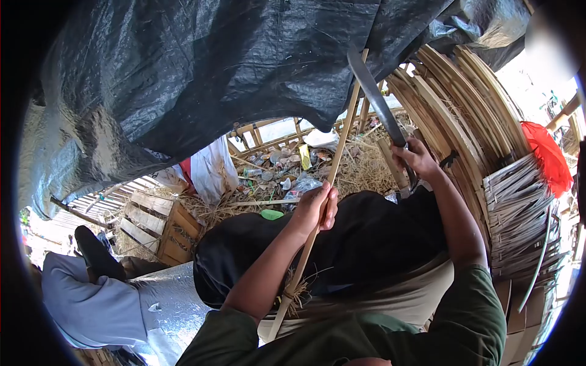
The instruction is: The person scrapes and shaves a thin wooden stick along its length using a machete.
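My left hand (316,209) is closed around a long, thin bamboo strip (347,122), which slants from near my lap up to the dark tarp. A tuft of dry fibre (295,294) clings round its lower part. In my right hand (418,158) is a long knife (378,100) with a curved dark blade, its tip pointing up. The tip lies close to the strip's upper end; whether they touch I cannot tell. Black cloth (366,244) covers my legs beneath both hands.
A black tarp (244,67) hangs across the top. Bundled split bamboo (467,116) stands at the right, beside a red plastic bag (546,158). Litter and straw (287,165) cover the ground ahead. A wooden crate (162,226) and grey clothing (97,299) are at the left.
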Tool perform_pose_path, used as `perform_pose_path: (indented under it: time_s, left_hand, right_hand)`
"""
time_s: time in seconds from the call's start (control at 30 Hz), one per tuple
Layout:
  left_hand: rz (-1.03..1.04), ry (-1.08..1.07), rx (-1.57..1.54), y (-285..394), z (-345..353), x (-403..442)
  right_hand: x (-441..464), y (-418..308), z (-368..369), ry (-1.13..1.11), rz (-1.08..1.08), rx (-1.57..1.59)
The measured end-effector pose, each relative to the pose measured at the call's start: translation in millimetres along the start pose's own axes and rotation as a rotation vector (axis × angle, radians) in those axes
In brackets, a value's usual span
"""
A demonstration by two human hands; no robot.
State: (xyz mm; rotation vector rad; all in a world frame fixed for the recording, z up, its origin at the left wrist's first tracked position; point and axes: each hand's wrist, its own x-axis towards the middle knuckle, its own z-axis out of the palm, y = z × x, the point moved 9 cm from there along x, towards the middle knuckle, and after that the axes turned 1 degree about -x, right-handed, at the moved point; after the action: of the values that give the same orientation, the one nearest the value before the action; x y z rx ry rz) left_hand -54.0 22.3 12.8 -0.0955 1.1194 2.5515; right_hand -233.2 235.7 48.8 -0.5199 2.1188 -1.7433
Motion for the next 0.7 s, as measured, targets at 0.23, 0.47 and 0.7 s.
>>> perform_pose_path:
  time_s: [0.23,0.47,0.7]
  left_hand:
    - [-0.093,-0.011,-0.182,-7,-4,3]
    - [-0.107,-0.030,-0.224,-20,-8,5]
    - [-0.095,-0.066,0.015,-12,4,-1]
  right_hand:
    - [2,7,-3,0.098,0.109,-0.116]
    - [-2,-14,-13,0.159,0.030,0.083]
    - [-6,-25,-23,0.178,-0.116,-0.147]
